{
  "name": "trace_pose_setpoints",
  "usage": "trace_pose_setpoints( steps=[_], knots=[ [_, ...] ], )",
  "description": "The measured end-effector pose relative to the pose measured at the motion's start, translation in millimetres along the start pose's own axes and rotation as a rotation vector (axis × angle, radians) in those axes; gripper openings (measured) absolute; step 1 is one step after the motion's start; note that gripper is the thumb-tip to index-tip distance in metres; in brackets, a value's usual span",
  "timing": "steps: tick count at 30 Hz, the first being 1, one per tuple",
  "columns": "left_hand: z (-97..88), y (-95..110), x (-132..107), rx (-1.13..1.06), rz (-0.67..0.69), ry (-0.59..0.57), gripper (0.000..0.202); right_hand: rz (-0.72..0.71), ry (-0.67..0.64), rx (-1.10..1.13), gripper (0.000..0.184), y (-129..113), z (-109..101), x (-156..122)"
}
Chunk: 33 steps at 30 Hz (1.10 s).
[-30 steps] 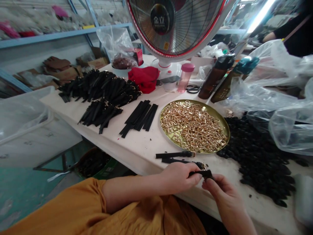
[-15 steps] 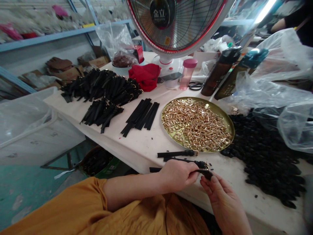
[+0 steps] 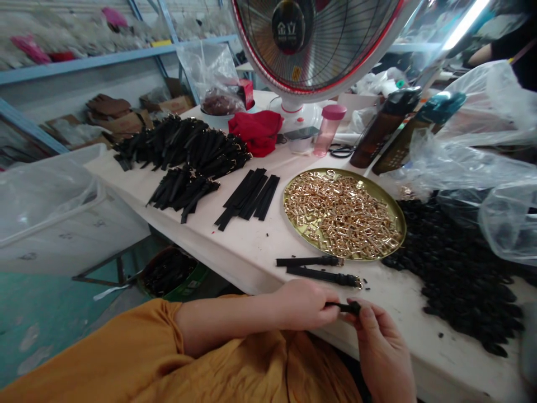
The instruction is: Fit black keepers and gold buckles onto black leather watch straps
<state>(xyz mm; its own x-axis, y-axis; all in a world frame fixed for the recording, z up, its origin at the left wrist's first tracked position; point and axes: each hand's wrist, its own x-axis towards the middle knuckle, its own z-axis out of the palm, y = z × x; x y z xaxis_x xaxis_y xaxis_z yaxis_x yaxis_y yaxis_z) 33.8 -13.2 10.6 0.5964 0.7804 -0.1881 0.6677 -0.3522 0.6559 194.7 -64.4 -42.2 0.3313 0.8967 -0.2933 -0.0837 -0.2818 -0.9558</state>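
Note:
Between my two hands runs a black strap (image 3: 344,307) at the table's front edge. My left hand (image 3: 308,305) is closed round one part of it, and most of its length is hidden there. The fingers of my right hand (image 3: 380,330) pinch the other end, where a small dark piece, perhaps a keeper loop, shows at the fingertips. Just beyond my hands lie two black straps with gold buckles, a nearer one (image 3: 321,275) and a farther one (image 3: 306,261). Behind them a round gold tray (image 3: 289,230) holds a heap of small gold buckles (image 3: 348,215).
Plain black straps (image 3: 247,196) lie left of the tray, near piles of buckled straps (image 3: 180,145). Small black loops (image 3: 457,274) are heaped at right beside plastic bags (image 3: 470,162). A fan (image 3: 293,33), pink-lidded bottle (image 3: 330,130) and red cloth (image 3: 257,131) stand behind.
My right hand has moved slightly left and up against the strap's end. The strap's tail, which stuck out left of my left hand, is out of sight now. The view has shifted slightly.

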Motion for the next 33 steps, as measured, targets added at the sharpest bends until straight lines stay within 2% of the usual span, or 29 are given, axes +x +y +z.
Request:
trace_pose_setpoints(
  steps=[2,5,8,11,14,18,21,23,25,27,30,33],
  knots=[
    [0.9,0.6,0.1,-0.038,-0.016,-0.016,0.025,-0.039,0.011,-0.027,0.028,-1.7,2.2,-1.5],
    [2.9,2.8,1.1,-0.163,-0.019,0.006,0.024,-0.025,-0.019,0.104,0.023,-6.2,7.5,-1.3],
    [1.6,4.1,0.2,-0.228,-0.017,0.009,0.025,0.109,-0.100,0.289,0.020,-7.6,9.2,0.9],
    [-2.4,2.6,-4.1,-0.201,-0.008,-0.055,0.026,0.248,-0.161,0.384,0.019,-5.4,8.0,1.4],
    [-4.7,0.4,-9.1,-0.228,-0.024,-0.118,0.041,0.330,-0.194,0.439,0.017,-4.2,11.8,-2.2],
    [-6.5,-1.5,-10.3,-0.325,-0.056,-0.109,0.046,0.375,-0.233,0.445,0.018,-5.8,21.7,-8.5],
    [-10.7,-5.1,-7.8,-0.439,-0.055,-0.197,0.054,0.371,-0.207,0.410,0.018,-7.7,22.6,-10.5],
    [-13.6,-8.3,-6.1,-0.498,-0.042,-0.230,0.056,0.316,-0.232,0.403,0.019,-10.3,21.0,-11.0],
    [-15.0,-10.9,-4.9,-0.534,-0.025,-0.220,0.055,0.239,-0.274,0.407,0.030,-13.5,20.2,-11.0],
    [-14.9,-12.0,-4.5,-0.556,-0.019,-0.208,0.054,0.200,-0.295,0.395,0.029,-15.1,20.7,-10.4],
    [-14.0,-11.6,-5.2,-0.523,-0.077,-0.193,0.054,0.258,-0.328,0.359,0.014,-11.3,21.7,-7.8],
    [-14.5,-10.6,-6.5,-0.416,-0.127,-0.152,0.050,0.372,-0.415,0.347,0.020,-5.1,19.9,-4.9]
  ],
)
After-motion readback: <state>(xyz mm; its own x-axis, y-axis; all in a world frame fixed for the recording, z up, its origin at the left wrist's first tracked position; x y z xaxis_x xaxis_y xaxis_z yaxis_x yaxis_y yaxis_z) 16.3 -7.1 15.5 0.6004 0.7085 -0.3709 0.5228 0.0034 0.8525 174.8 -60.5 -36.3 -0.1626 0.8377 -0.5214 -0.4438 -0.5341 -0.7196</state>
